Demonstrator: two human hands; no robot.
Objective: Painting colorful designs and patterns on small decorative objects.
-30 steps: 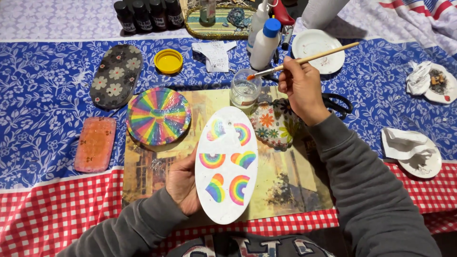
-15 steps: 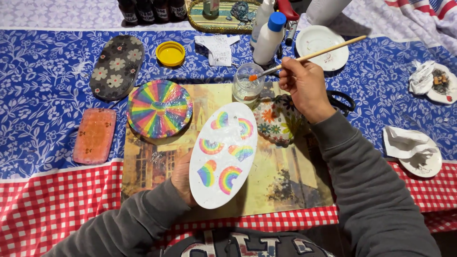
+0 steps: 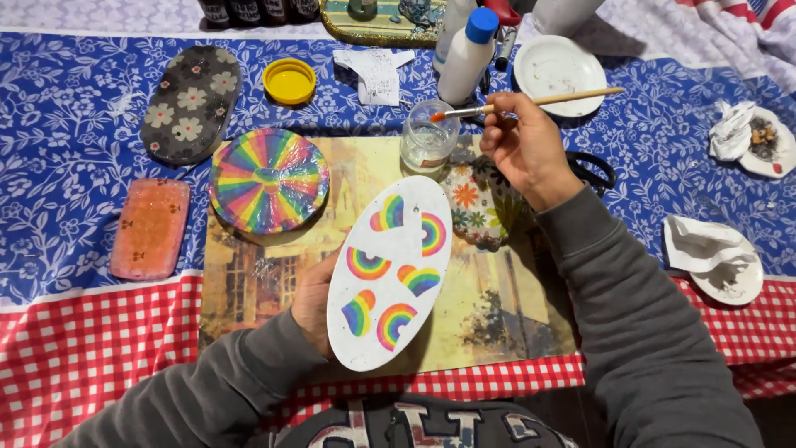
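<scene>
My left hand (image 3: 313,304) holds a white oval plaque (image 3: 390,270) decorated with rainbow hearts and arches, tilted up above a picture mat (image 3: 257,282). My right hand (image 3: 522,149) grips a wooden paintbrush (image 3: 531,101) whose orange-tipped bristles hover over the rim of a small glass jar (image 3: 427,145) of cloudy liquid. A floral oval piece (image 3: 479,207) lies just under my right wrist, partly hidden by the white plaque.
A rainbow round disc (image 3: 268,180), a dark flowered oval (image 3: 191,104), an orange oblong (image 3: 150,227) and a yellow lid (image 3: 289,80) lie left. Glue bottle (image 3: 467,55), white plates (image 3: 557,73), black scissors (image 3: 593,170) and crumpled tissues (image 3: 705,245) sit to the right.
The brush tip stayed over the jar while its handle dropped to nearly level. The white plaque tilted more to the right in my left hand.
</scene>
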